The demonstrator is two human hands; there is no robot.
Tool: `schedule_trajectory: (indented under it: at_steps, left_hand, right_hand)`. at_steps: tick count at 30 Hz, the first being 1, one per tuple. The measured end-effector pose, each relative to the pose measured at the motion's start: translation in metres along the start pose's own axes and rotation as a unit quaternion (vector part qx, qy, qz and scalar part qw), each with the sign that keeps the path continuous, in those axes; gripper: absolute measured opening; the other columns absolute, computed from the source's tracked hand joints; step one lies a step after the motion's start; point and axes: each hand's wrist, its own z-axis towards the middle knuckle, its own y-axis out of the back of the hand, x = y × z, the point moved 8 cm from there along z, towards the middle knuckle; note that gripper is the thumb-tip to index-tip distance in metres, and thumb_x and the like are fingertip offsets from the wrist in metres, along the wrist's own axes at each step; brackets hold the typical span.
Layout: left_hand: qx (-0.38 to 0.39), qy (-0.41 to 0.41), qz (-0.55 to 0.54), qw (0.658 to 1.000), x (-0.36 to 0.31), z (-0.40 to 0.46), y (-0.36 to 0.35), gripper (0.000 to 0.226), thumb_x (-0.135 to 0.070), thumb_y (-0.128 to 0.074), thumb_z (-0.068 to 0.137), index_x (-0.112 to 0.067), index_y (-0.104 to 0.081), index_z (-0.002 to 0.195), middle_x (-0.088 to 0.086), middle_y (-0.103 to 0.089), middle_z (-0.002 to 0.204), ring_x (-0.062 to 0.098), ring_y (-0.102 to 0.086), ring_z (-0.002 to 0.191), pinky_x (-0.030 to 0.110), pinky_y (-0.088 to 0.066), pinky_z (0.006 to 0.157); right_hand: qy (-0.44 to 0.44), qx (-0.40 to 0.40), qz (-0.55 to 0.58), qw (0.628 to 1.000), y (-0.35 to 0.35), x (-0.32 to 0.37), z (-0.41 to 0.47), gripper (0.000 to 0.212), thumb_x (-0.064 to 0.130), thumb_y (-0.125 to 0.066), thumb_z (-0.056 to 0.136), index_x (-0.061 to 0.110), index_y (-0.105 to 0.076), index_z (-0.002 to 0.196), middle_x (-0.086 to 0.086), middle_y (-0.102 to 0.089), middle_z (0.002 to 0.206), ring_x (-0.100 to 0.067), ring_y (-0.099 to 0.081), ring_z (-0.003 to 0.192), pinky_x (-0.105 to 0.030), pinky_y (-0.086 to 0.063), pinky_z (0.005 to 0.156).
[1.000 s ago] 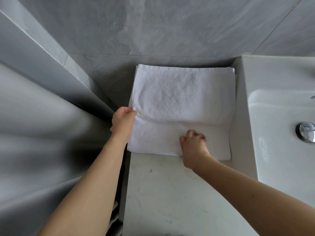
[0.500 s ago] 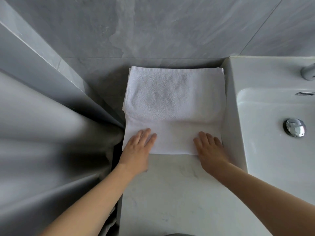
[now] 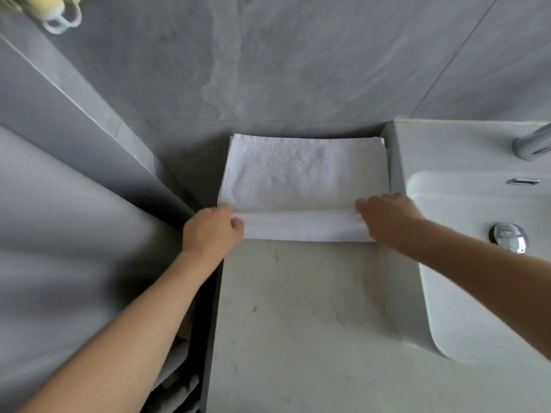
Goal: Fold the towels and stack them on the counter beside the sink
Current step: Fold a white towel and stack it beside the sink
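Towel [image 3: 301,180] lies folded on the counter [image 3: 298,308] just left of the sink [image 3: 477,248], long axis left-right. Left hand [image 3: 213,231] pinches its near-left corner; right hand [image 3: 384,217] grips the near-right, nearest the sink.

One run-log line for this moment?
step: folding | towel: on counter beside sink | left hand: grips near-left corner | right hand: grips near-right corner
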Motion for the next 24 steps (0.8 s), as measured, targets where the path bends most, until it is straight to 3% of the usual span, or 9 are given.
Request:
schedule_trajectory:
  at_steps: [3,6,9,17,19,21,24]
  left_hand:
    - [-0.043,0.053,-0.139,0.988,0.011,0.032,0.031,0.022,-0.026,-0.048,0.09,-0.011,-0.05,0.073,0.004,-0.054,0.066,0.02,-0.047,0.056,0.03,-0.034,0.049]
    - [-0.061,0.113,-0.291,0.948,0.016,0.067,0.041,0.02,-0.025,-0.052,0.091,-0.007,-0.057,0.084,0.001,-0.053,0.073,0.016,-0.045,0.062,0.029,-0.035,0.054]
    - [-0.072,0.152,-0.382,0.909,0.017,0.098,0.039,0.023,-0.03,-0.056,0.092,-0.007,-0.057,0.093,0.004,-0.051,0.08,0.015,-0.044,0.067,0.029,-0.036,0.058]
    - [-0.106,0.16,-0.346,0.918,0.006,0.148,0.02,0.028,-0.028,-0.057,0.096,-0.014,-0.042,0.077,-0.005,-0.036,0.073,0.012,-0.031,0.062,0.028,-0.029,0.06]
    - [-0.133,0.151,-0.323,0.925,0.002,0.15,0.019,0.03,-0.025,-0.059,0.095,-0.01,-0.046,0.073,0.004,-0.049,0.072,0.02,-0.043,0.06,0.029,-0.032,0.059]
    - [-0.153,0.135,-0.3,0.932,-0.004,0.15,0.018,0.026,-0.024,-0.06,0.096,0.0,-0.057,0.086,0.019,-0.065,0.096,0.034,-0.061,0.086,0.034,-0.045,0.067]
    - [-0.174,0.104,-0.283,0.937,-0.009,0.149,0.016,0.024,-0.024,-0.06,0.096,0.0,-0.059,0.092,0.022,-0.066,0.109,0.038,-0.061,0.101,0.031,-0.041,0.071]
  right_hand:
    - [-0.028,-0.036,-0.03,0.999,0.031,-0.029,0.019,0.032,0.007,-0.045,0.088,0.018,-0.05,0.118,-0.001,-0.063,0.102,-0.023,-0.063,0.096,-0.033,-0.042,0.084]
    - [-0.063,-0.064,-0.053,0.995,0.055,-0.051,0.043,0.026,0.006,-0.046,0.087,0.015,-0.052,0.111,-0.001,-0.058,0.09,-0.024,-0.061,0.093,-0.033,-0.037,0.08]
    - [-0.106,-0.071,-0.069,0.989,0.068,-0.072,0.063,0.024,0.009,-0.049,0.087,0.015,-0.054,0.11,-0.006,-0.063,0.106,-0.026,-0.06,0.1,-0.033,-0.037,0.084]
    - [-0.167,-0.068,-0.086,0.98,0.058,-0.095,0.102,0.024,0.015,-0.053,0.086,0.016,-0.058,0.11,-0.004,-0.065,0.108,-0.023,-0.058,0.104,-0.033,-0.035,0.09]
    - [-0.174,-0.068,-0.09,0.978,0.051,-0.096,0.107,0.029,0.016,-0.052,0.085,0.015,-0.058,0.113,-0.003,-0.063,0.109,-0.023,-0.056,0.105,-0.034,-0.035,0.091]
    - [-0.183,-0.087,-0.09,0.975,0.048,-0.096,0.109,0.034,0.016,-0.052,0.083,0.014,-0.057,0.116,-0.005,-0.061,0.112,-0.025,-0.054,0.107,-0.035,-0.035,0.093]
    - [-0.205,-0.138,-0.027,0.969,0.048,-0.089,0.102,0.04,0.012,-0.053,0.078,0.005,-0.053,0.118,-0.015,-0.056,0.113,-0.032,-0.05,0.108,-0.04,-0.033,0.095]
